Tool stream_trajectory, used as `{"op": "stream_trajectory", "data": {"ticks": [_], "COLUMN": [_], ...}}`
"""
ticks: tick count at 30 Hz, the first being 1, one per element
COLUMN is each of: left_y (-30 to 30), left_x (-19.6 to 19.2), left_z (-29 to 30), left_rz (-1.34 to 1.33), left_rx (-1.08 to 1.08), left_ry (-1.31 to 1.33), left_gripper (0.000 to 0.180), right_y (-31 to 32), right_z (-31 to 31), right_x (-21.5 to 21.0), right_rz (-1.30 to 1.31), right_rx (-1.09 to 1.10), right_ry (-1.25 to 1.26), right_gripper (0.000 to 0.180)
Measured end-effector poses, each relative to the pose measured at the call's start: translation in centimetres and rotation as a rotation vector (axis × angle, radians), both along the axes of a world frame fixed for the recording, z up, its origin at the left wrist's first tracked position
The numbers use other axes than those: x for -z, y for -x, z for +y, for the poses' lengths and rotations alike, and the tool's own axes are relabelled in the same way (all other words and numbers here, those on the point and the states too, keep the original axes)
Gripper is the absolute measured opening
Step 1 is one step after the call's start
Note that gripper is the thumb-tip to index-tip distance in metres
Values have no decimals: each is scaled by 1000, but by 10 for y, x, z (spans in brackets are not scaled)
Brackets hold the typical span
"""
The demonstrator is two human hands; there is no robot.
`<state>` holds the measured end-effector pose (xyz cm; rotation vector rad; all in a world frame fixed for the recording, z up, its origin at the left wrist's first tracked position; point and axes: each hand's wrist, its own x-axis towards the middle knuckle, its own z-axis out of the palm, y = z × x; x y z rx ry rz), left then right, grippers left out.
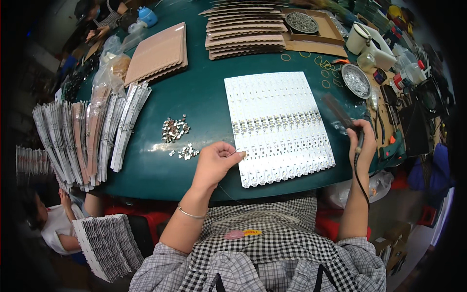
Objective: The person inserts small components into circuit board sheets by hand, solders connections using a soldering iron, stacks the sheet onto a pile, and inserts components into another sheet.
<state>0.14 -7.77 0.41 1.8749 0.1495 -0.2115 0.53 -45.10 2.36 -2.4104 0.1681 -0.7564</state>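
Observation:
A white panel of circuit boards [279, 102], covered with rows of small components, lies on the table in front of me. My left hand [216, 163] is at its lower left edge, thumb and forefinger pinched together on a thin solder wire [226, 192] that trails down toward the table's front edge. To the right of the panel, my right hand [362, 146] is closed round a soldering iron [360, 137], whose black cable hangs down past my wrist. The iron's tip is not clear. Just beyond that hand is a dark, blurred bar-shaped thing [337, 109].
Small metal pieces [175, 129] lie in piles left of the panel. Bundled board strips [73, 141] stand at the left edge. Pinkish sheets [158, 53] are stacked behind. A metal dish [356, 81], rubber bands [325, 74] and pliers [379, 121] are at right. Other people sit at left.

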Motion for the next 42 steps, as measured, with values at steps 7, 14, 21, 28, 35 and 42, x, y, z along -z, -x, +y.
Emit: {"op": "stream_trajectory", "data": {"ticks": [7,14,21,28,35,42], "left_y": [-12,-7,6,3,5,19], "left_x": [-28,-28,-38,-31,-25,-22], "left_z": [8,6,5,10,25,27], "left_rz": [365,343,39,-242,-503,-580], "left_rx": [14,25,94,-25,-91,-67], "left_ry": [525,553,638,395,118,-22], "left_gripper": [33,32,29,17,20,19], "right_y": [15,12,-2,-9,23,34], "right_z": [-31,22,55,54,78,47], "right_x": [15,3,-7,-17,-26,22], "right_rz": [4,1,-105,-253,-79,-150], "right_rx": [115,-177,-229,-283,-429,-719], "right_ry": [209,-158,-621,-960,-1145,-761], "right_gripper": [26,23,28,33,27,27]}}
